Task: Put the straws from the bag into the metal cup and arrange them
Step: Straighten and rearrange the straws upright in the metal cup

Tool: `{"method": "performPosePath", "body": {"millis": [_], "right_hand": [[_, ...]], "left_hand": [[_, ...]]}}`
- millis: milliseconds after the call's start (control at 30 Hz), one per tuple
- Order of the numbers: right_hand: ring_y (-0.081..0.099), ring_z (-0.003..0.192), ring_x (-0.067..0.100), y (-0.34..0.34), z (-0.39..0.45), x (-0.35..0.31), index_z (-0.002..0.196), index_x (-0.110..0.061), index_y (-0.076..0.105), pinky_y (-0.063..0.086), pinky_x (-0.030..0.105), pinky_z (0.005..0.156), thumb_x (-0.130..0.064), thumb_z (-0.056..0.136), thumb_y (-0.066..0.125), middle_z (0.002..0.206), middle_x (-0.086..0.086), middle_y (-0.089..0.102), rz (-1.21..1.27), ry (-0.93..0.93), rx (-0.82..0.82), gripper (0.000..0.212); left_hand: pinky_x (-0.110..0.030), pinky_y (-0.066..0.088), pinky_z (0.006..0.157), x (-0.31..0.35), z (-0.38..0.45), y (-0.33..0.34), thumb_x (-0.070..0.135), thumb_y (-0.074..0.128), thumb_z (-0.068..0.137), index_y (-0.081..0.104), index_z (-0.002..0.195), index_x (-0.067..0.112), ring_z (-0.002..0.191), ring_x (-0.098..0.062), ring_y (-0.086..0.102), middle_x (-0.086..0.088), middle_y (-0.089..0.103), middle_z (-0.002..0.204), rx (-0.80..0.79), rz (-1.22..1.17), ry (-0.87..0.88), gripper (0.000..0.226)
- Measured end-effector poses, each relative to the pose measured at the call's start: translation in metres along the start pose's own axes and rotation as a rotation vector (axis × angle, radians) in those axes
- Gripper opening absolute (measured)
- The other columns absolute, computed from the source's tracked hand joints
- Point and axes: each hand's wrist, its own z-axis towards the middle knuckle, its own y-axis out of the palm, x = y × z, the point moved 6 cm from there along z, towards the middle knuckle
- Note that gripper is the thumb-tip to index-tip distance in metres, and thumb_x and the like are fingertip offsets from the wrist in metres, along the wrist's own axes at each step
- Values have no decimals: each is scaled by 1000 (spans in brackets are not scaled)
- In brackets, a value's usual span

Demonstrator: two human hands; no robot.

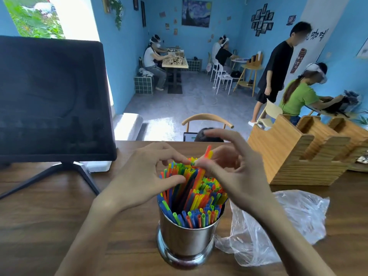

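A shiny metal cup (186,241) stands on the wooden table near the front edge, packed with many coloured straws (196,198) that lean and fan out above its rim. My left hand (143,176) comes in from the left, its thumb and fingertips touching the straw tops. My right hand (233,170) is on the right side and pinches two raised straws, orange and yellow (208,152), between thumb and forefinger, its other fingers spread upward. The clear plastic bag (282,226) lies crumpled and flat just right of the cup.
A dark monitor on a black stand (53,100) fills the table's left. A wooden slotted holder (302,156) sits at the back right. Beyond the table edge are a chair (207,118), a person's head and several people at other tables.
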Motion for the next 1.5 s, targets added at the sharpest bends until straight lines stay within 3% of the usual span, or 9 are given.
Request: {"method": "performPosePath", "body": {"millis": [133,533,700,867,1000,1133,1267,1400,1500], "right_hand": [[69,79,6,13,-10,8,99,-27,72,55,31,69,-42,88,76,83,-13,71,-273,-133,-108,18],[64,94,11,11,-13,24,88,-28,83,51,26,76,-48,96,61,86,-17,73,-267,-48,-158,31],[64,97,11,8,-11,22,91,-26,83,49,24,80,-50,97,59,88,-18,73,-239,-29,-152,34],[59,119,10,10,-3,16,123,-34,69,46,26,94,-48,93,65,117,-21,66,-230,9,-181,33],[57,125,3,27,0,7,143,-43,51,40,31,108,-46,95,66,123,-23,68,-164,20,-348,50],[66,112,8,23,6,0,122,-32,67,46,36,102,-30,102,59,106,-14,76,-109,-29,-255,22],[72,80,12,-7,11,6,110,-13,74,52,24,76,-17,101,58,83,0,77,169,47,-139,19],[77,74,23,-41,13,11,92,-22,83,54,25,59,-32,82,75,84,8,80,439,143,-15,16],[76,71,20,-56,18,16,85,-19,83,53,21,59,-53,62,90,73,7,77,511,203,55,41]], "left_hand": [[-19,43,74,2,8,3,37,80,78,78,102,41,94,-7,59,21,62,96,15,110,51,25],[-37,53,67,9,12,3,33,89,72,81,83,34,84,-11,58,18,64,87,98,209,229,14],[-21,47,65,17,10,-10,47,82,73,80,83,38,82,-9,59,21,68,80,130,145,218,14],[-7,42,62,37,10,-36,32,82,74,76,87,33,69,-1,61,15,72,76,250,-158,154,15],[-22,56,78,53,16,-56,20,81,81,73,102,31,82,-11,74,9,78,90,433,-379,242,25],[-24,56,78,64,14,-77,24,78,83,70,102,24,86,-12,76,16,78,91,648,-498,282,20],[-26,58,78,46,10,-81,28,81,78,71,95,24,83,-11,75,13,78,87,734,-567,187,20],[-19,56,65,24,10,-66,22,84,64,76,75,23,64,-11,70,3,76,72,557,-603,-13,13],[-17,54,59,17,12,-48,25,84,58,78,69,19,60,-12,70,-6,76,69,307,-579,-130,14]]}}
